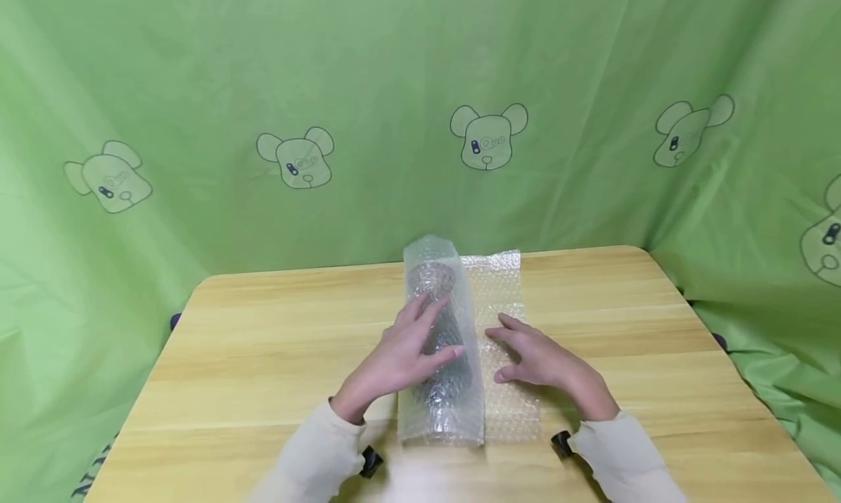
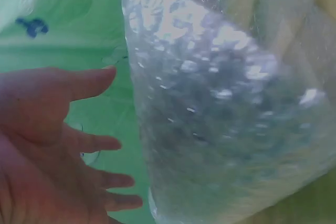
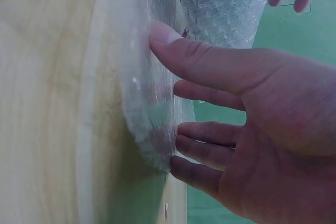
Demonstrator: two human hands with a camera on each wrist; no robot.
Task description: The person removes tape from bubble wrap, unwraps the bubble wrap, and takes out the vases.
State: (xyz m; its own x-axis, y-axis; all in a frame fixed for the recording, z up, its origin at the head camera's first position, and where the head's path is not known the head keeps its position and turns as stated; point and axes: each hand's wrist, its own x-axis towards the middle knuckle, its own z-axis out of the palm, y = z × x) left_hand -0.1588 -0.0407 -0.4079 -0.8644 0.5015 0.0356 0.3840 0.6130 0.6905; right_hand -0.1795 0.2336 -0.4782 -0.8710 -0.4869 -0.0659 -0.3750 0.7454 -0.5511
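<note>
A long dark object (image 1: 450, 335) with a rounded far end shows dimly through a layer of clear bubble wrap (image 1: 440, 423); its kind cannot be told. The left hand (image 1: 410, 350) is spread over the wrapped part. In the left wrist view, its straight fingers (image 2: 105, 142) lie beside the wrap's silvery side. A single flat stretch of the wrap reaches to the right over the table. Above that stretch is the right hand (image 1: 535, 353), thumb apart from its loosely extended fingers. In the right wrist view, these fingertips (image 3: 181, 163) are right at the wrap's surface.
The wrap lies on a wooden table (image 1: 276, 342) with rounded far corners. Behind and beside it hangs a green curtain (image 1: 381, 65) printed with bear-like heads. Small black devices (image 1: 371, 461) sit at both sleeve cuffs.
</note>
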